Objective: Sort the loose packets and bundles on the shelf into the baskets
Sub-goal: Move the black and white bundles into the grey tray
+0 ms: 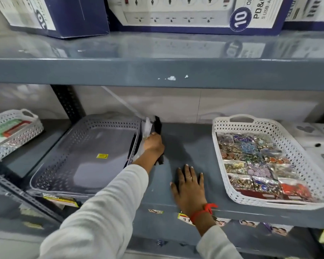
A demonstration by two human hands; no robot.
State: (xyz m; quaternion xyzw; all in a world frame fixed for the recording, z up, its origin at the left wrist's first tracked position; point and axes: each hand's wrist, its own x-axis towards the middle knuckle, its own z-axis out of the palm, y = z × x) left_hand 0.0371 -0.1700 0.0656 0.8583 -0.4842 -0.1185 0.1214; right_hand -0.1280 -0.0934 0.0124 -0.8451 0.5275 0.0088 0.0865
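Note:
My left hand (153, 144) is closed around a bundle of clear and black packets (153, 125), held upright at the right wall of the grey perforated basket (67, 144). That basket looks bare inside apart from a yellow sticker. My right hand (190, 184) lies flat, palm down, fingers spread, on the grey shelf (191, 146) between the two baskets, holding nothing. A white perforated basket (281, 135) on the right is filled with several shiny, colourful packets (256, 161).
A smaller white basket (17, 128) with red and green items stands at the far left, beyond a dark upright post (67, 103). Boxed power strips (195, 14) sit on the shelf above. Price labels line the shelf's front edge.

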